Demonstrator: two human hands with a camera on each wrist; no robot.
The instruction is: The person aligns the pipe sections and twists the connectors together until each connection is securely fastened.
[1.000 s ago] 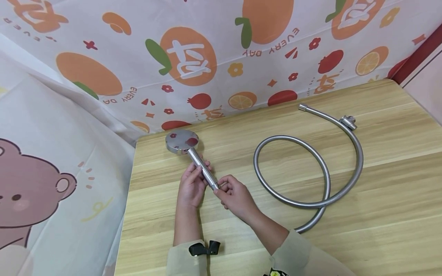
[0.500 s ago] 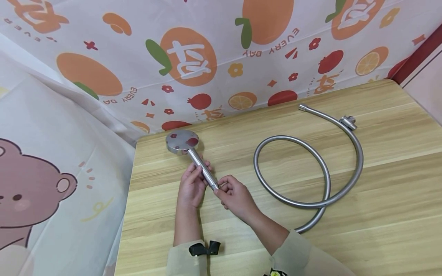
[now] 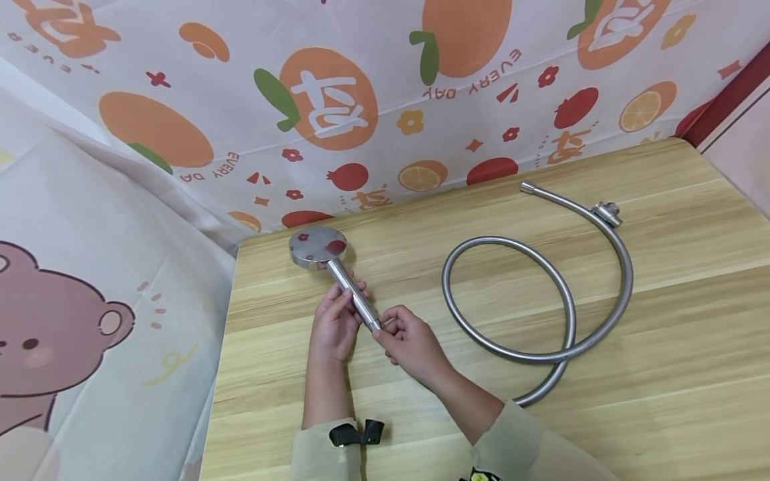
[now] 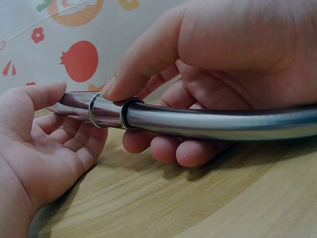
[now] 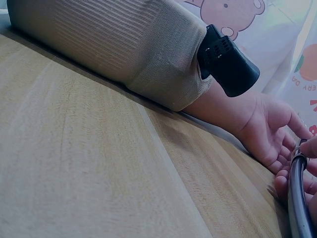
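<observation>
1. Our left hand (image 3: 338, 324) is curled around the handle (image 3: 363, 308) of a shiny shower head, thumb laid along the near side and fingers tucked behind and beneath it.
2. Our right hand (image 3: 416, 347) pinches the collar (image 4: 110, 115) at the handle's lower end between thumb and fingers; its other fingers run beneath the hose. From the left wrist we see the collar meeting the handle, though we can't tell how tightly it is joined.
3. The shower head (image 3: 317, 247) slants toward the tabletop's far left corner, its round part near the far edge and mirroring red prints. We can't tell if it touches the wood.
4. The grey metal hose (image 3: 562, 356) leads from the collar, passes out of sight behind our right sleeve (image 3: 529, 444), then makes one loop that crosses itself on the right half of the tabletop (image 3: 674, 347).
5. Its loose end (image 3: 528, 187) lies near the far edge, and a small metal fitting (image 3: 607, 213) sits against the hose toward the far right corner.
6. A black device (image 3: 356, 433) is fixed at the cuff of our left sleeve (image 3: 323, 457).
7. Behind the far edge we have a fruit-printed cloth (image 3: 385, 87); beyond the left edge, a pale cloth (image 3: 150, 260) with a bear.
</observation>
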